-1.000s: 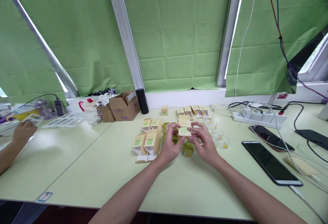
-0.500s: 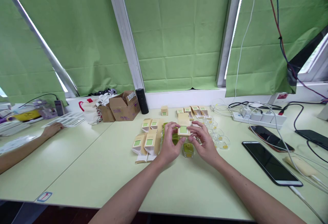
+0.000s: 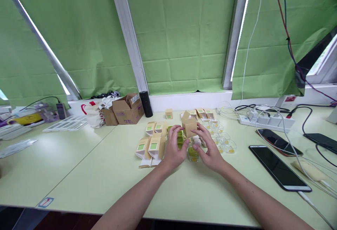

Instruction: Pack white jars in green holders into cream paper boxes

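Between my left hand (image 3: 176,146) and my right hand (image 3: 209,149) is a small kraft-paper box (image 3: 190,127), its plain brown side toward me and a flap standing up at the top. The fingertips of both hands grip it from either side. Just below it, on the table, sits a clear container with green contents (image 3: 193,154). More green containers (image 3: 180,139) stand partly hidden behind my left hand. Left of that hand, several kraft boxes with green labels (image 3: 155,146) stand in rows, their white lower flaps out.
Clear plastic containers with yellow spots (image 3: 228,145) stand right of my hands. More kraft boxes (image 3: 202,114) and a single one (image 3: 169,113) are farther back. A phone (image 3: 279,167), cables and a power strip (image 3: 265,120) lie right; a cardboard carton (image 3: 129,109) and black cylinder (image 3: 146,104) stand back left.
The held box has turned, so its green label no longer faces me and a plain side shows. Another person's arm at the left has withdrawn from the table.
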A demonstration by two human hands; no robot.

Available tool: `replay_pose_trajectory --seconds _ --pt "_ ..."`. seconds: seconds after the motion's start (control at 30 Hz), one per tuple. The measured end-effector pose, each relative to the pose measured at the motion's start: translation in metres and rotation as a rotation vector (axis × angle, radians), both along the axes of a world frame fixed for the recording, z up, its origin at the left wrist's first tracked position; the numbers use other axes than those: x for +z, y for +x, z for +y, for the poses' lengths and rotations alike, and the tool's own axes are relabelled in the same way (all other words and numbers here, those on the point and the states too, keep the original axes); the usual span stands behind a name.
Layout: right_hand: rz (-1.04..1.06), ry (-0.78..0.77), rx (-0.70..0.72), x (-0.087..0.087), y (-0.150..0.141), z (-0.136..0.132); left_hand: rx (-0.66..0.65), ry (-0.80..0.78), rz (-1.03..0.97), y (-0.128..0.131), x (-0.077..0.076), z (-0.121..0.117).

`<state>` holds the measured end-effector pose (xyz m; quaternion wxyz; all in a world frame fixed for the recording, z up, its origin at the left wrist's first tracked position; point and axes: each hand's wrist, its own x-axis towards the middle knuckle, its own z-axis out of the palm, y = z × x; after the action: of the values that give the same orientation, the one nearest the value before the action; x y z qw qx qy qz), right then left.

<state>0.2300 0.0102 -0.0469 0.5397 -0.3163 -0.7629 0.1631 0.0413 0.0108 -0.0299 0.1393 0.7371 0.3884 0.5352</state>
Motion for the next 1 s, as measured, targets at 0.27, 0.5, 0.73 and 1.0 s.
replay_pose_trajectory --seconds 0.27,0.5,0.73,1.0 --pt "0.005 0.111 0.009 0.009 0.0 -0.004 0.046 0.003 -0.072 0.0 0.001 0.005" --pt "-0.11 0.166 0.062 0.007 0.001 -0.008 0.099 -0.084 -0.113 -0.003 0.001 0.007" --pt "-0.134 0.188 0.105 0.005 0.001 -0.009 0.123 -0.153 -0.142 -0.007 0.007 0.009" --pt "-0.067 0.199 -0.093 0.01 0.01 0.0 0.064 -0.198 -0.253 -0.015 0.003 0.02"
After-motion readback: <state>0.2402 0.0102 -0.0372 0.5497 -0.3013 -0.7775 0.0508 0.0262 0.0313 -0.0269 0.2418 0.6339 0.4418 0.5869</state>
